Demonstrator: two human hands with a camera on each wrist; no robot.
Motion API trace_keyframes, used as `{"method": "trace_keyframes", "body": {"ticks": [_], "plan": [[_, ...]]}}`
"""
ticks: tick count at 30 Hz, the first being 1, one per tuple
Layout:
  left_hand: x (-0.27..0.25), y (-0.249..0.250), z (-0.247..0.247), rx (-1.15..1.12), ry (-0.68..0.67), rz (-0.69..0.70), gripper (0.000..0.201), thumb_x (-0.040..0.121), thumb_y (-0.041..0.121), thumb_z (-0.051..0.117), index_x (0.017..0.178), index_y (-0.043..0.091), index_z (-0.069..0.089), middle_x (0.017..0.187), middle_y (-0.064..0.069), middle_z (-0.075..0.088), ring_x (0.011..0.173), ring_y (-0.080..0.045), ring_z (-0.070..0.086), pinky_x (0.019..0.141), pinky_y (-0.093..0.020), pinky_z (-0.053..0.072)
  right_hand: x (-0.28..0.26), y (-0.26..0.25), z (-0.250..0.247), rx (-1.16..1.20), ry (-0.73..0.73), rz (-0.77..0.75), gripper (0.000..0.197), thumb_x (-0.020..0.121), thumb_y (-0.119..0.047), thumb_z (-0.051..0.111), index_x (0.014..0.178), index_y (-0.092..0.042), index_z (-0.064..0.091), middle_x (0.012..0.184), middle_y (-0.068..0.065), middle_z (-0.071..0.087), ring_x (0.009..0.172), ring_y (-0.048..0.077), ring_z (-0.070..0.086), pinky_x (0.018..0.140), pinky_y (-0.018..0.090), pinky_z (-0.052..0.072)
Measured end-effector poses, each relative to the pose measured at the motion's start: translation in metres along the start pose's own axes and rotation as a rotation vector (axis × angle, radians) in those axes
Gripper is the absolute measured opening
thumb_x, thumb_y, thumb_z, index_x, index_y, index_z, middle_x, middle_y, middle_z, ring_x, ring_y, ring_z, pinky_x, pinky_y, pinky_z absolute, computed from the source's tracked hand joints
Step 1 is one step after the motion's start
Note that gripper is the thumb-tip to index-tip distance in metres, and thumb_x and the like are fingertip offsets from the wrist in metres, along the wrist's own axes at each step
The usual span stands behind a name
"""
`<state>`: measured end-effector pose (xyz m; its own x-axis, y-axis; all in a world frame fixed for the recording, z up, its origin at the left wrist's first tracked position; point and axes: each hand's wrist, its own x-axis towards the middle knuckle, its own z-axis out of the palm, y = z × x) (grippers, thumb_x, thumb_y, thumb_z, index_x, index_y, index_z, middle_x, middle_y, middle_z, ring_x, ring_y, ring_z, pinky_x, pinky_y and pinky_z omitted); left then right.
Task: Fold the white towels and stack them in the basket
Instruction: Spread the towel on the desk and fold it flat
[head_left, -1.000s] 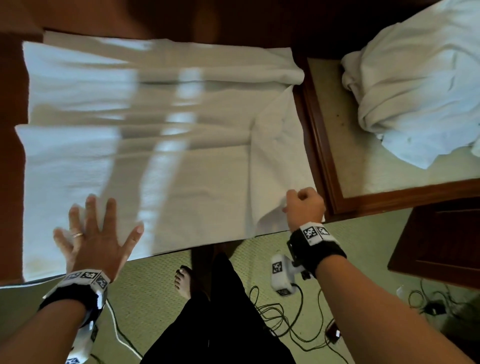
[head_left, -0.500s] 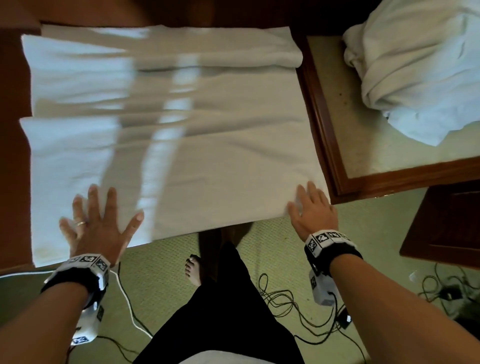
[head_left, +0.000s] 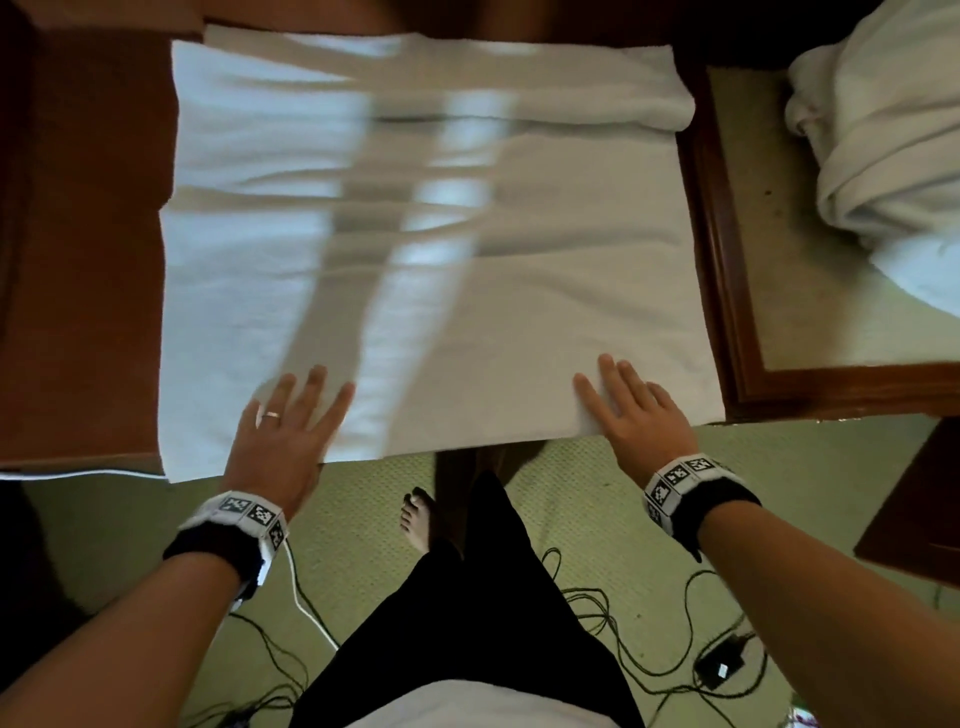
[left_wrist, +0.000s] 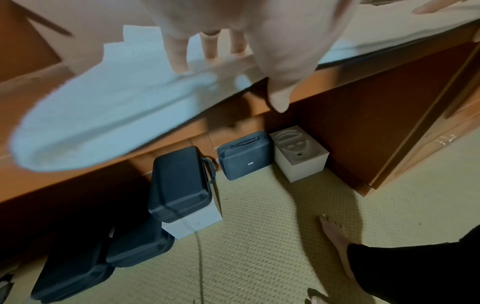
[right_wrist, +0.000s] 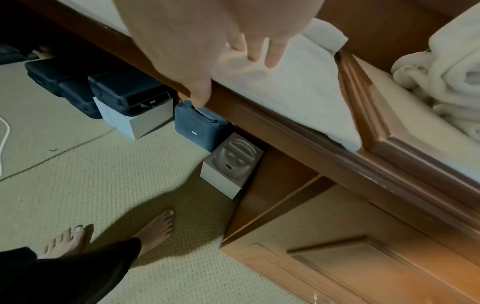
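Head view: flat hands (head_left: 280, 436) press rectangular terry towel (head_left: 519, 260).

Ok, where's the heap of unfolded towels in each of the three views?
Head: heap of unfolded towels at the upper right, on the side table.
Left wrist: not in it.
Right wrist: heap at the right edge, upper half.
Shared landmark: the spread towel, under the right hand and, in the right wrist view, left of the heap.

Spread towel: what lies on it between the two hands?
Nothing: bare towel between the left hand and the right hand, per the head view.
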<state>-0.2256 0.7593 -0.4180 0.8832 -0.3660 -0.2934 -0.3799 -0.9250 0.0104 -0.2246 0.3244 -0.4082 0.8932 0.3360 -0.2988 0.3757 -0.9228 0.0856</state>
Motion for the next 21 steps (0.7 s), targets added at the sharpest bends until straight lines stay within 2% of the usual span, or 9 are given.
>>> {"method": "trace_keyframes", "body": {"ticks": [3,5,8,10,12,14,16,18,21], "plan": [[-0.012,0.002,-0.006,-0.041,-0.023,0.015,0.106,0.057,-0.001,0.083,0.152,0.017,0.041,0.158,-0.015,0.037,0.132,-0.046,0.048,0.096,-0.060,0.048,-0.005,0.006,-0.006,-0.010,-0.004,-0.053,0.078,0.064,0.013,0.062,0.138,-0.008,0.054,0.143,0.027,0.049,0.123,0.045,0.056,0.083,0.050,0.056],[-0.015,-0.001,-0.017,-0.055,-0.026,0.024,0.093,0.054,-0.004,0.084,0.141,0.011,0.056,0.149,-0.016,0.049,0.121,-0.046,0.058,0.087,-0.059,0.055,-0.006,0.013,-0.010,0.012,-0.025,-0.064,0.068,0.063,0.013,0.066,0.128,-0.007,0.062,0.137,0.022,0.057,0.117,0.040,0.062,0.078,0.048,0.057],[-0.018,-0.012,-0.028,0.038,-0.059,-0.074,0.062,0.051,-0.004,0.087,0.110,0.008,0.073,0.127,-0.022,0.065,0.105,-0.049,0.065,0.079,-0.062,0.055,0.000,0.024,-0.031,0.058,-0.065,0.014,0.042,0.071,0.009,0.055,0.110,-0.004,0.067,0.126,0.019,0.063,0.107,0.039,0.065,0.078,0.048,0.056],[-0.022,-0.019,-0.046,0.083,-0.140,-0.179,0.038,0.063,0.006,0.085,0.098,0.016,0.075,0.120,-0.015,0.069,0.108,-0.045,0.064,0.086,-0.059,0.051,0.006,0.026,-0.052,0.046,-0.170,0.123,0.030,0.082,0.001,0.051,0.109,-0.007,0.062,0.120,0.013,0.062,0.105,0.034,0.063,0.085,0.043,0.051],[-0.026,-0.025,-0.059,0.124,-0.235,-0.271,0.019,0.088,0.020,0.065,0.104,0.028,0.070,0.118,0.000,0.068,0.114,-0.028,0.062,0.093,-0.042,0.048,0.012,0.022,-0.072,-0.020,-0.343,0.186,0.024,0.092,-0.006,0.046,0.111,-0.013,0.059,0.114,0.008,0.063,0.104,0.029,0.063,0.088,0.037,0.048],[-0.030,-0.035,-0.068,0.071,-0.374,-0.296,0.020,0.096,0.021,0.051,0.107,0.030,0.065,0.118,0.005,0.066,0.112,-0.019,0.063,0.089,-0.031,0.049,0.017,0.020,-0.084,-0.005,-0.474,0.208,0.026,0.094,-0.012,0.047,0.116,-0.015,0.061,0.118,0.009,0.064,0.108,0.029,0.063,0.089,0.036,0.048],[-0.031,-0.042,-0.075,-0.056,-0.519,-0.319,0.019,0.092,0.011,0.050,0.088,0.025,0.062,0.107,-0.001,0.067,0.100,-0.022,0.064,0.078,-0.029,0.048,0.017,0.022,-0.085,0.050,-0.562,0.217,0.030,0.092,-0.013,0.054,0.120,-0.014,0.064,0.122,0.010,0.065,0.112,0.028,0.064,0.092,0.033,0.051],[-0.032,-0.049,-0.076,-0.140,-0.622,-0.321,0.030,0.082,-0.002,0.046,0.063,0.019,0.037,0.076,-0.004,0.052,0.070,-0.025,0.048,0.060,-0.031,0.034,0.012,0.024,-0.084,0.118,-0.648,0.257,0.032,0.093,-0.014,0.055,0.123,-0.013,0.064,0.128,0.009,0.064,0.116,0.026,0.062,0.096,0.032,0.050],[-0.024,-0.057,-0.088,-0.210,-0.614,-0.288,0.040,0.076,-0.011,0.039,0.060,0.022,0.023,0.061,0.000,0.024,0.057,-0.017,0.022,0.051,-0.030,0.013,0.010,0.032,-0.085,0.163,-0.665,0.298,0.034,0.095,-0.018,0.053,0.129,-0.012,0.058,0.135,0.009,0.059,0.122,0.026,0.058,0.102,0.034,0.046]]}}
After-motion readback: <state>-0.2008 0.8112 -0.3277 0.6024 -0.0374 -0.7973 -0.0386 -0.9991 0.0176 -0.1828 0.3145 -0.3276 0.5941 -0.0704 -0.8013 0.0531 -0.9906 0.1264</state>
